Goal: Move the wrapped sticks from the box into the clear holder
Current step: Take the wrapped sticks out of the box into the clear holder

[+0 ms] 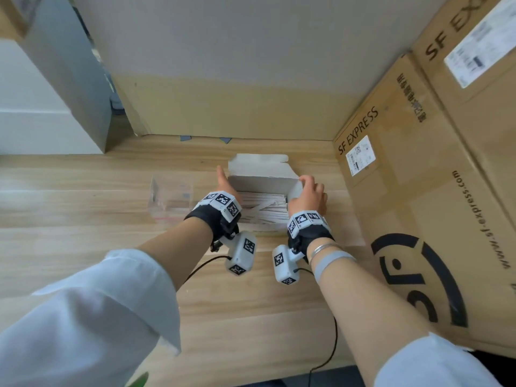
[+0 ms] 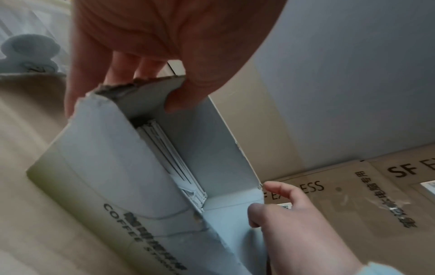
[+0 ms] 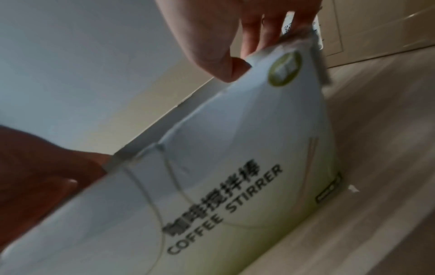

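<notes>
Wooden table point(image 1: 83, 208), 2 hands gripping box point(image 1: 262, 182) (sticks point(image 2: 174, 167) wrist-view).

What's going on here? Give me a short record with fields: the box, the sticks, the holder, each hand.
box: white coffee stirrer box, open, on wooden table
sticks: wrapped sticks lying inside box
holder: clear holder, left of box; contents unclear
left hand: left hand grips box's left end
right hand: right hand grips box's right end

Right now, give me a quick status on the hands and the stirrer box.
Left hand and right hand grip opposite ends of coffee stirrer box. Wrapped sticks all inside. Clear holder left of box, unobstructed.
</notes>
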The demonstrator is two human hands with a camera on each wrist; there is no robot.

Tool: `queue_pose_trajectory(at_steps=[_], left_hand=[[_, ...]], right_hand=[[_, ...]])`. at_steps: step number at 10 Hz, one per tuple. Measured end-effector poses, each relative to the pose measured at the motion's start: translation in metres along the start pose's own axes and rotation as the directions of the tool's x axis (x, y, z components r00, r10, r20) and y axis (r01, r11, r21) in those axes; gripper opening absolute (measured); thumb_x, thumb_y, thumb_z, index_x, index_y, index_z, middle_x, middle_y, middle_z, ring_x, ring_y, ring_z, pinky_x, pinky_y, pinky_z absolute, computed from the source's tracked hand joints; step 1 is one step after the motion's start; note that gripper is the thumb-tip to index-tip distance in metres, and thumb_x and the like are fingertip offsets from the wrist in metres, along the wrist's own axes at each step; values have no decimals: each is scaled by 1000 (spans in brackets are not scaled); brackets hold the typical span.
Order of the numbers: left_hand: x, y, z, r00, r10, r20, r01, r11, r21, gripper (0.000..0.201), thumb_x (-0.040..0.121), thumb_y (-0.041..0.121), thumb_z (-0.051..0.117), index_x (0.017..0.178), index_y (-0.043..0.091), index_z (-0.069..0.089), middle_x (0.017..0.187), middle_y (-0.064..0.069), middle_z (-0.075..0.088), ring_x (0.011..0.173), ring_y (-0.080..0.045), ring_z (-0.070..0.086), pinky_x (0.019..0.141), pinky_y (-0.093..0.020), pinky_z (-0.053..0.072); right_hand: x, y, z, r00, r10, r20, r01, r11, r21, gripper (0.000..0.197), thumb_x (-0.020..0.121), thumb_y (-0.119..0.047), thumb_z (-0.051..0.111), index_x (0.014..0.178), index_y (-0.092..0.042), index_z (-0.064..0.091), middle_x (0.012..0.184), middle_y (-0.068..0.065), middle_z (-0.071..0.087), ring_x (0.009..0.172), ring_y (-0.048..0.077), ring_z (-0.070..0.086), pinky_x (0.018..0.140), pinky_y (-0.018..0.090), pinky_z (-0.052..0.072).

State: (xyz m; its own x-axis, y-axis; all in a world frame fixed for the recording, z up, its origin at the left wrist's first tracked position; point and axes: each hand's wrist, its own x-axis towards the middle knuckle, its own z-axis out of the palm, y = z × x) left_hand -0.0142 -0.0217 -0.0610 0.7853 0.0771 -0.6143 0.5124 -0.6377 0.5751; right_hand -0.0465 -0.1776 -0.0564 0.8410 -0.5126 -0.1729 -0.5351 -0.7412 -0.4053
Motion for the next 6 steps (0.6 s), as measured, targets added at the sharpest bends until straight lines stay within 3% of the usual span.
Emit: queue_pose_trajectory(at_steps=[1,2,3,4,5,6], left_hand=[[1,-1,-4,1000,-19,7,19,1000,1,74,93,6,45,151,15,-1,143,-24,42,127,-38,47,103,-41,38],[-5,3,-10,999,-54,-1,54,997,56,73,92,5,45,151,15,4,140,-20,46,126,-35,49,101,-39,41],[-7,2,-13,1000,-21,13,21,999,36,64,88,3,48,146,13,23,137,-18,50,123,-34,50,99,-39,44],[-10,0,-14,999,37,-15,-38,999,-35,50,85,-2,48,133,10,38,129,-21,52,114,-37,54,91,-39,47],[-13,-8,-15,998,69,-8,-69,996,-57,48,83,-2,49,129,10,38,129,-21,49,112,-37,53,92,-43,47],[-16,-18,-11,997,80,-12,-80,995,-66,52,82,-5,45,131,11,34,129,-21,48,112,-37,52,93,-45,47]], right_hand=[[-4,-9,0,986,-166,-13,164,984,-72,35,83,-2,54,112,-22,56,125,4,50,117,26,47,92,35,42],[-8,-23,5,932,-321,167,331,943,-30,23,88,-4,48,98,-16,64,116,2,57,104,24,59,85,31,50],[-14,-31,22,882,-312,354,356,932,-66,31,88,-9,48,112,-17,66,126,7,56,115,27,58,97,33,48],[-24,-30,36,868,-328,373,386,918,-89,46,86,-8,53,131,-15,53,141,10,46,129,29,46,108,32,37],[-30,-32,43,881,-372,292,429,889,-161,53,84,-7,55,135,-13,46,140,12,46,130,31,43,110,36,35],[-30,-37,46,876,-374,305,452,858,-246,59,82,-6,57,138,-12,40,141,13,45,131,32,42,112,38,32]])
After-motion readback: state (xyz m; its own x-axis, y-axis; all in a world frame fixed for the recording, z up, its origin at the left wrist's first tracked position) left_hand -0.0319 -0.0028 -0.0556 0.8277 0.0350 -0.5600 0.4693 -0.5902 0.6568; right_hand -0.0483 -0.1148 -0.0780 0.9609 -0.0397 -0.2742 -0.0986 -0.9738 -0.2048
